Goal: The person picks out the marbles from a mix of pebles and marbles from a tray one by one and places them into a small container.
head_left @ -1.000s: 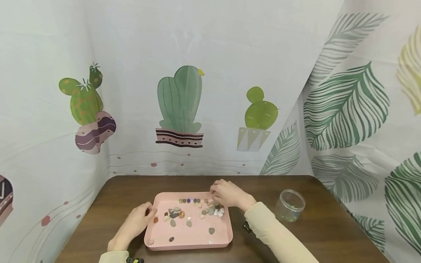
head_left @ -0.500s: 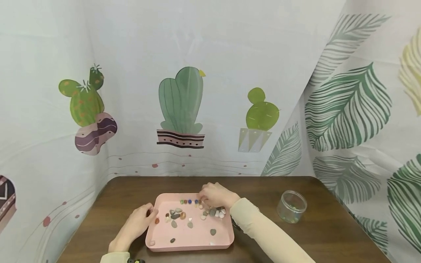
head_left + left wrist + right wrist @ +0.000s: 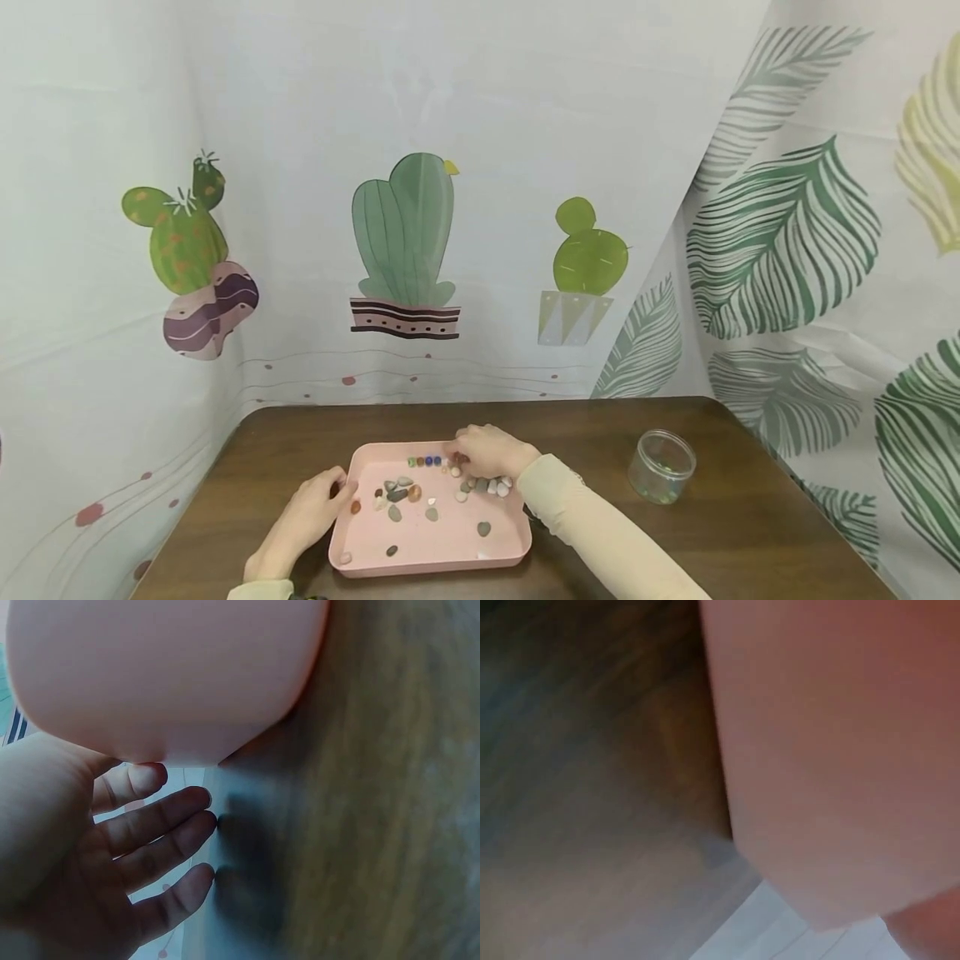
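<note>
A pink tray lies on the dark wooden table. Its back part holds a row of small marbles, among them a green marble and two blue marbles, the right one close beside the other. At the right end of this row my right hand reaches over the back rim, fingers curled down, and seems to pinch a small brown marble, partly covered. My left hand rests at the tray's left side, fingers loosely extended beside the wall in the left wrist view; its thumb is mostly hidden there.
Several grey, white and brown pebbles lie in the tray, including white pebbles at right and dark pebbles left of centre. A clear round jar with small things inside stands on the table at right. A patterned cloth hangs behind.
My right hand has moved left from above the pebbles at the tray's right to the marble row. The right blue marble has shifted left against the other. My left hand stays.
</note>
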Motion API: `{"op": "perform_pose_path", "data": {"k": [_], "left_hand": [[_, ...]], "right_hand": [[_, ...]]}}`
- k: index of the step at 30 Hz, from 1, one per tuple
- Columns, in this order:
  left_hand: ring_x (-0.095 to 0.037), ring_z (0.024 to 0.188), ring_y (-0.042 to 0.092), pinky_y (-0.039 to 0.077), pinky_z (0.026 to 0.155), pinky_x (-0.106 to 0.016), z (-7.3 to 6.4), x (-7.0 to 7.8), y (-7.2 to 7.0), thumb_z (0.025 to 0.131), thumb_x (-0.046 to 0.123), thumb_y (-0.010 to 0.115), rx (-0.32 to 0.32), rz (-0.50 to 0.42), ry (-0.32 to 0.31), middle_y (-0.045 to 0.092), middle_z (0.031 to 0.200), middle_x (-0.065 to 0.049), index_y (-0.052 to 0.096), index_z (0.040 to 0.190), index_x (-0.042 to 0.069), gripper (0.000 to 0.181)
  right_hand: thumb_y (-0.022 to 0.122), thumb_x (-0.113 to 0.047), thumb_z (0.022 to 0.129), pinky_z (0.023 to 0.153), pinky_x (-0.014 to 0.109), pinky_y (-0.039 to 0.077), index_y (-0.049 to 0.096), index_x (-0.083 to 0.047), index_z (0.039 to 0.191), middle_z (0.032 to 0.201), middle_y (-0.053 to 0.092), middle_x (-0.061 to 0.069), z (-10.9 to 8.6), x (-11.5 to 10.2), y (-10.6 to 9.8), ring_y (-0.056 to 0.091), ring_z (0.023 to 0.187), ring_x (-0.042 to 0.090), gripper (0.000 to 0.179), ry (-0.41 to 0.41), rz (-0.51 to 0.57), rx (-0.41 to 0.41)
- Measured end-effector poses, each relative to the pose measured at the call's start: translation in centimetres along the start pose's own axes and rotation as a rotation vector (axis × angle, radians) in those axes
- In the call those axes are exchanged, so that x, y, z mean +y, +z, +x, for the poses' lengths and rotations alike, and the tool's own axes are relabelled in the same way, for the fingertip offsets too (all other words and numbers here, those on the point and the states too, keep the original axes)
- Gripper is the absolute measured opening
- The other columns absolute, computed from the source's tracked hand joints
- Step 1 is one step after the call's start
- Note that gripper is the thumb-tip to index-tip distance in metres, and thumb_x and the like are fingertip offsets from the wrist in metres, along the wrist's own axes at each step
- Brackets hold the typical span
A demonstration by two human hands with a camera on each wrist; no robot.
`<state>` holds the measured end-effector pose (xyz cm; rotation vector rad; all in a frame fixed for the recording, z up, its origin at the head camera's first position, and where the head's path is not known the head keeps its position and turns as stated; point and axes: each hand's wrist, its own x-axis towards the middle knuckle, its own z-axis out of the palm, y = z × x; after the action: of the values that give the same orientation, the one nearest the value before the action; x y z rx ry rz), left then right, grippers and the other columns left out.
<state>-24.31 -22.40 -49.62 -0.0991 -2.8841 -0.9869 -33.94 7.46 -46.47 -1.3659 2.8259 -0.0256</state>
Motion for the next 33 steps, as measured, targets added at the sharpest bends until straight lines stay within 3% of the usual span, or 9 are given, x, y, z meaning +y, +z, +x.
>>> {"op": "perform_pose_path", "data": {"k": [7,14,22,33], "left_hand": [[-0.015,0.061,0.040,0.031,0.052,-0.029,0.1,0.1,0.0,0.098,0.023,0.060,0.006,0.003,0.001,0.041,0.068,0.000,0.050,0.080,0.015,0.022],[-0.015,0.061,0.041,0.032,0.053,-0.029,0.3,0.0,0.0,0.098,0.024,0.059,0.005,0.004,0.009,0.042,0.069,0.000,0.051,0.080,0.015,0.021],[-0.015,0.061,0.040,0.032,0.052,-0.029,0.1,0.0,-0.3,0.098,0.023,0.059,0.009,0.009,0.021,0.041,0.068,0.001,0.051,0.080,0.015,0.021],[-0.015,0.061,0.041,0.032,0.053,-0.030,-0.1,0.2,-0.2,0.098,0.023,0.059,0.008,0.006,0.010,0.042,0.068,0.001,0.052,0.080,0.015,0.021]], "right_hand": [[0.078,-0.036,0.083,0.070,0.032,0.038,0.060,-0.029,0.082,0.077,0.045,-0.013,-0.5,0.1,-0.1,0.045,0.074,0.007,0.019,-0.005,-0.132,0.030],[0.076,-0.032,0.086,0.068,0.030,0.040,0.064,-0.027,0.086,0.077,0.048,-0.012,-0.6,0.2,-0.2,0.048,0.074,0.007,0.013,-0.018,-0.152,0.061],[0.064,-0.035,0.095,0.074,0.033,0.043,0.068,-0.028,0.089,0.082,0.055,-0.009,-0.6,0.2,-0.4,0.051,0.079,0.011,0.010,-0.032,-0.262,0.069],[0.075,-0.024,0.087,0.075,0.031,0.046,0.070,-0.023,0.093,0.090,0.059,-0.009,-1.4,0.6,-1.4,0.056,0.086,0.010,0.007,-0.034,-0.191,0.110]]}}
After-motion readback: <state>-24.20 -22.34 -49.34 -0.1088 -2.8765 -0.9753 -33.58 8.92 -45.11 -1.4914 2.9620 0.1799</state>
